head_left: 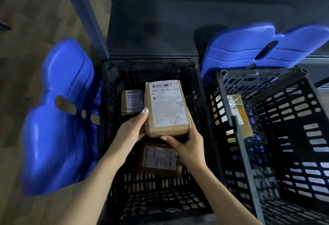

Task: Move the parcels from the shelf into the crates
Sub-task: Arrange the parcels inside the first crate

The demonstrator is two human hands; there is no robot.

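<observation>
A brown parcel (166, 108) with a white barcode label hangs inside the middle black crate (199, 89), label up. My left hand (132, 128) grips its left side and my right hand (185, 144) holds its near end from below. Two other brown labelled parcels lie on this crate's floor: one at the far left (132, 102), one under my right hand (160, 159). A second black crate (231, 103) stands to the right, holding a parcel with yellow tape (236, 112).
Blue crate lid flaps stand open at the left (58, 118) and at the back right (249, 46). A dark shelf surface (153, 25) lies behind the crates, with a grey upright post (89, 16) on its left. Brown floor runs along the left.
</observation>
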